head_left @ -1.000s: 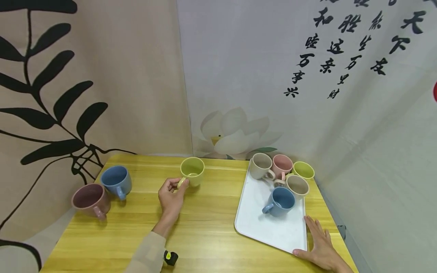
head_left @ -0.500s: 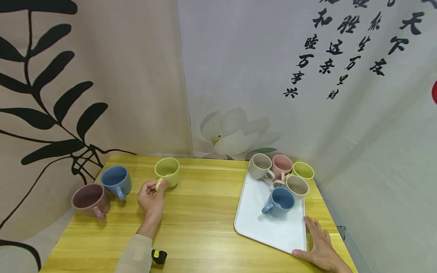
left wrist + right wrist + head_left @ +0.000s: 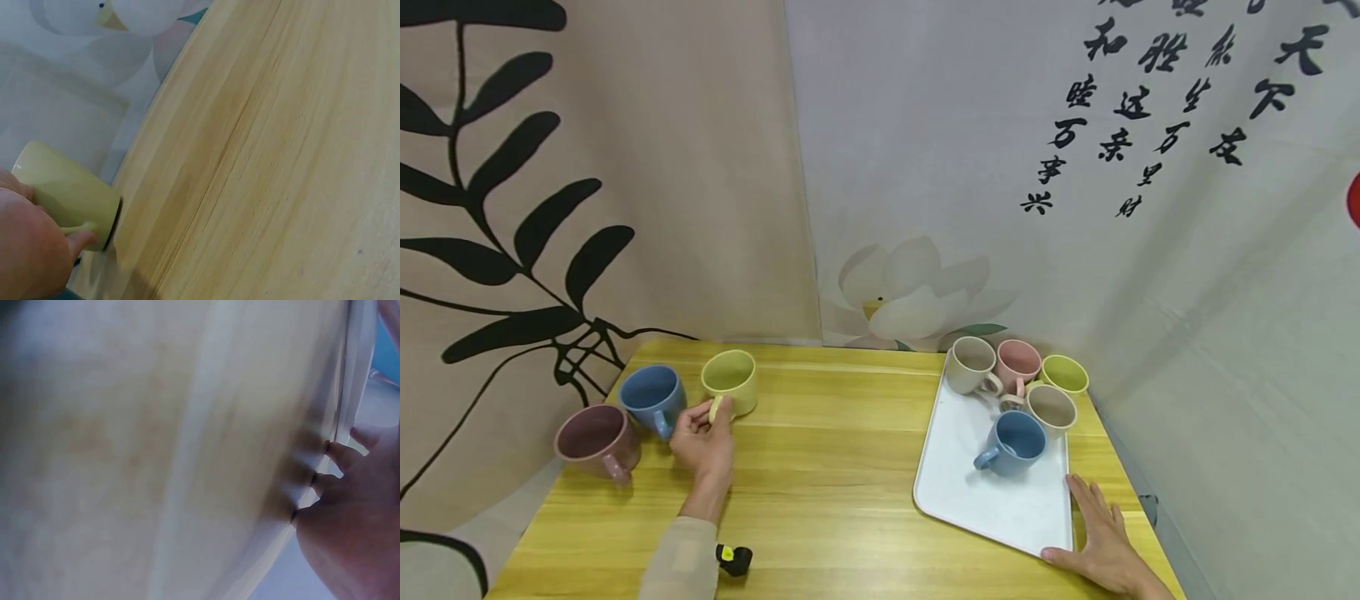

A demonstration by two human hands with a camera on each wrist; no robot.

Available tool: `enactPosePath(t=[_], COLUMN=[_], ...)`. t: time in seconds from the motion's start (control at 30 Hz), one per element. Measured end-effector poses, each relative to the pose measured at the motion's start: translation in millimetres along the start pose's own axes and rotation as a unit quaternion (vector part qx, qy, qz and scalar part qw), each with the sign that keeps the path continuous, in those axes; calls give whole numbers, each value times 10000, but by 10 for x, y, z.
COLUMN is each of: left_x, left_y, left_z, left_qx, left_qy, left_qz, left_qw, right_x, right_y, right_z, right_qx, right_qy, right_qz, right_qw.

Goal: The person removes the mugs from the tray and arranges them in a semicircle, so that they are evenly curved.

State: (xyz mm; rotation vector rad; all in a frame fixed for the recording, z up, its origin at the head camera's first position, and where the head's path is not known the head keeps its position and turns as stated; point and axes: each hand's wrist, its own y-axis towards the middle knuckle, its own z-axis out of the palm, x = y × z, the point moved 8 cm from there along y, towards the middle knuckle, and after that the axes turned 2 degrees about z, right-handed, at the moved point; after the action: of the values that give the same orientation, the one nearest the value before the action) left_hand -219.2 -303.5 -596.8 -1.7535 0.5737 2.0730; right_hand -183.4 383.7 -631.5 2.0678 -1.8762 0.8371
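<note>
At the left of the table, my left hand [image 3: 702, 454] pinches the handle of a yellow-green mug [image 3: 735, 387], which stands upright. The left wrist view shows that mug [image 3: 72, 190] from the side, its base at the wooden surface. Just left of the hand is a blue mug [image 3: 650, 392], with a mauve mug [image 3: 593, 437] in front of it. My right hand [image 3: 1103, 542] has its fingers spread along the right edge of a white tray [image 3: 955, 492]. In the right wrist view, its fingers [image 3: 344, 456] reach to the tray's side.
On the tray stand two beige mugs, one at the back left [image 3: 964, 371], a pink mug [image 3: 1017, 362], a lime mug [image 3: 1066, 377] and a second blue mug [image 3: 1018, 442]. A fabric backdrop [image 3: 700, 167] hangs behind the wooden table [image 3: 820, 517].
My left hand has moved the yellow-green mug leftward across the table, close to the blue and mauve mugs. The right hand and the tray have stayed in place.
</note>
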Motion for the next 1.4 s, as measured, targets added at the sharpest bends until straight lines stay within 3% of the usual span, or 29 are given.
enactPosePath(t=[0.37, 0.67, 1.4], left_x=[37, 32, 78], left_y=[43, 61, 16], left_z=[-79, -123, -107], left_qx=[-156, -461, -710], left_qy=[41, -58, 171], left_qz=[-377, -164, -425], left_qw=[9992, 9988, 9964], right_x=[-19, -29, 1], right_y=[5, 5, -9], right_z=[8, 23, -7], right_qx=[-14, 6, -91], right_qy=[67, 41, 106], right_qz=[-7, 24, -87], right_qw=[10000, 10000, 9999])
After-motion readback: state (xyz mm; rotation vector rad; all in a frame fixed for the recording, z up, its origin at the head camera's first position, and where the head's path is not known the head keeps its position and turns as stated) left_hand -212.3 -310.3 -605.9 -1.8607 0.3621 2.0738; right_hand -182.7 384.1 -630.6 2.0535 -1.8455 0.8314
